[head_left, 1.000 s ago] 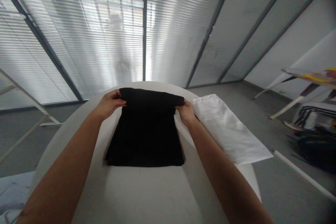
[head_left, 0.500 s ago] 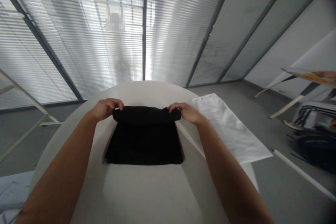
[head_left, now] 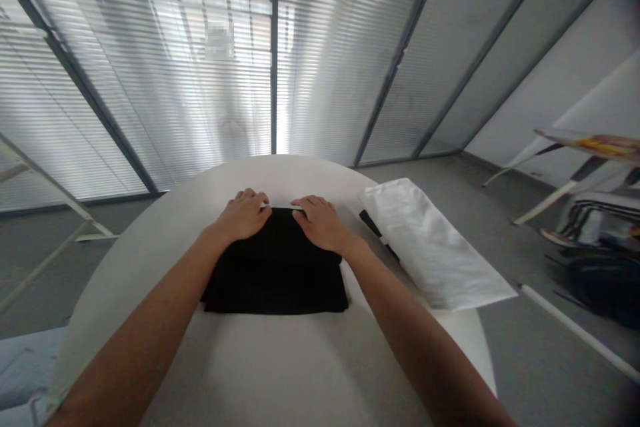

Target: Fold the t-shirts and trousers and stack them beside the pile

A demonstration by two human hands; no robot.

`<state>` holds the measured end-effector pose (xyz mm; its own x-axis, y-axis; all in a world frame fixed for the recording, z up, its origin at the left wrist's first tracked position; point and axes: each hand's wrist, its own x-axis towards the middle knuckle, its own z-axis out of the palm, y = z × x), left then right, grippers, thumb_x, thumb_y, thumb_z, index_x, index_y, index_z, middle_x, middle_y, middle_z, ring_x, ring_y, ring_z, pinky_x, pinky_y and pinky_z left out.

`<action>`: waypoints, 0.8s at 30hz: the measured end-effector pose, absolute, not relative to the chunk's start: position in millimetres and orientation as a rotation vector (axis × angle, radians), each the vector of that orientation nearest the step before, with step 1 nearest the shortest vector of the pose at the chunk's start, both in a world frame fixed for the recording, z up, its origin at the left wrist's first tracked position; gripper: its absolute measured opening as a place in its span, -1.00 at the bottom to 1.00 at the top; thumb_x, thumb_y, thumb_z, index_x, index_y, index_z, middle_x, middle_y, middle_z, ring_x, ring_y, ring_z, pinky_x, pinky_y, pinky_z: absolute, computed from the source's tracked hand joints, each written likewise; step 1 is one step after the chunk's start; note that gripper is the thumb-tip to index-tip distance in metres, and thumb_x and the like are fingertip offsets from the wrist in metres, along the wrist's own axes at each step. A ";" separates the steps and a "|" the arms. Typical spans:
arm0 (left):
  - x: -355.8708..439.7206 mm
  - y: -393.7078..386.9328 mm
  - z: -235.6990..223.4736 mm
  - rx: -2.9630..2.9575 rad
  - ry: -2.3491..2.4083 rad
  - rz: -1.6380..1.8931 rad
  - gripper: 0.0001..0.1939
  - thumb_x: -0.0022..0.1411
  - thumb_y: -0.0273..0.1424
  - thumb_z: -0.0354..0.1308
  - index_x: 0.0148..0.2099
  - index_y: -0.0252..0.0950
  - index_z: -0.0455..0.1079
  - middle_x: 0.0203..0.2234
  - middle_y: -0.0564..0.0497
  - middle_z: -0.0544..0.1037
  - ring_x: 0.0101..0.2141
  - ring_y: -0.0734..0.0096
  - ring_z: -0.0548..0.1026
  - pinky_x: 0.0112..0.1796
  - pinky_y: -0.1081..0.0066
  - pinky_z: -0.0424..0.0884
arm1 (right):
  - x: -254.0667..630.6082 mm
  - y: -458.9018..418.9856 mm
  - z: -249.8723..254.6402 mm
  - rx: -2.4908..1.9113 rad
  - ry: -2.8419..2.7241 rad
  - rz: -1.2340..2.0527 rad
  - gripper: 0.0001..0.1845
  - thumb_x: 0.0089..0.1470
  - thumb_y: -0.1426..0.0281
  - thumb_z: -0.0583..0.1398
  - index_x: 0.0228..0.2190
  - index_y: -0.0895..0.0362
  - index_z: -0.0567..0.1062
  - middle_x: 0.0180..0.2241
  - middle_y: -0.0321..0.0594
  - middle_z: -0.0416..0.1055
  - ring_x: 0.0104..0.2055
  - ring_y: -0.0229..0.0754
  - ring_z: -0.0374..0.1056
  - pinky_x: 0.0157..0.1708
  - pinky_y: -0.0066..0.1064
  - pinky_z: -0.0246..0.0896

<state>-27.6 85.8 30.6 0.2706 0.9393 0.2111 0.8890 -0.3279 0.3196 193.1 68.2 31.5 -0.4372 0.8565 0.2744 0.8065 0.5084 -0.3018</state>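
A folded black garment (head_left: 275, 273) lies flat in the middle of a round white table (head_left: 280, 177). My left hand (head_left: 244, 217) and my right hand (head_left: 320, 222) rest palm down side by side on its far folded edge, holding nothing in their fingers. Their fingertips reach just past that edge. To the right of my right hand lies a folded white cloth (head_left: 430, 247), not touching the hand. A thin black strip (head_left: 376, 230) shows along the cloth's near side.
Behind the table stands a glass wall with blinds. A pale metal frame (head_left: 45, 207) stands at the left. On the right are a low table (head_left: 590, 147), a striped bag (head_left: 595, 217), a dark bag (head_left: 605, 287) and a white rod (head_left: 570, 327) on the grey floor.
The black garment's far part has been folded down, so the stack is shorter. My hands have let go of its edge, moved closer together and now lie flat on it.
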 end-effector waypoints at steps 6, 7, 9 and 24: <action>7.1 70.5 -1.6 2.542 1.761 0.423 -0.49 0.34 -0.17 -0.17 0.18 -0.27 0.33 0.02 -0.29 0.45 0.06 -0.08 0.35 0.10 -0.05 0.07 | 181.9 67.4 -13.7 -1.523 -2.434 0.051 -0.43 0.32 0.09 -0.12 0.24 0.01 0.21 0.24 -0.05 0.19 0.28 0.10 0.06 0.23 0.04 -0.20; 6.0 71.6 -3.9 2.538 1.782 0.428 -0.48 0.35 -0.14 -0.19 0.17 -0.28 0.34 0.01 -0.29 0.45 0.06 -0.07 0.36 0.09 -0.03 0.08 | 184.5 70.2 -17.4 -1.534 -2.431 0.052 -0.42 0.32 0.06 -0.13 0.25 -0.01 0.20 0.24 -0.07 0.21 0.27 0.09 0.08 0.23 0.03 -0.19; 2.5 74.4 -5.8 2.537 1.809 0.439 -0.45 0.36 -0.10 -0.22 0.16 -0.26 0.36 0.00 -0.27 0.47 0.04 -0.06 0.37 0.08 0.01 0.10 | 190.0 75.7 -20.3 -1.532 -2.425 0.058 -0.40 0.30 0.01 -0.14 0.25 -0.04 0.19 0.22 -0.09 0.25 0.26 0.08 0.10 0.23 0.03 -0.19; -48.0 99.7 -6.1 2.162 1.800 0.449 -0.38 0.26 0.09 -0.20 0.02 -0.16 0.47 -0.01 -0.22 0.47 0.05 -0.11 0.34 0.06 -0.04 0.13 | 232.5 100.3 -31.2 -1.637 -2.270 0.138 -0.50 0.33 0.10 -0.14 0.09 -0.04 0.39 0.16 -0.16 0.30 0.21 0.01 0.13 0.19 -0.04 -0.08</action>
